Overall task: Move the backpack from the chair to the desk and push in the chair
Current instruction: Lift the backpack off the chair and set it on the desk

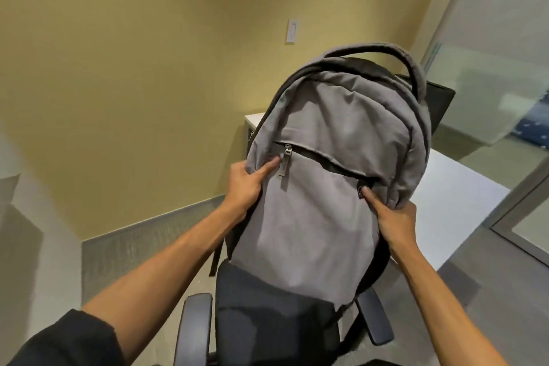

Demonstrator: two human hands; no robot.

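Nearest, the black chair (267, 321) shows its seat and grey armrests beneath the grey backpack (326, 172), which is upright above the seat. The left hand (246, 187) clamps the backpack's left edge, thumb pressed on the front beside the zipper pull (286, 154). The right hand (392, 223) pinches the right edge likewise. Beyond stands the white desk (451, 202), against the yellow wall (148, 68).

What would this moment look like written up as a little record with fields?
Backpack: grey backpack, upright, above the chair seat
Left hand: left hand grips the bag's left side, thumb on the front
Right hand: right hand grips the bag's right side
Chair: black office chair, armrests visible, not pushed in
Desk: white desk to the right, behind the bag
Stage: bag not yet on the desk
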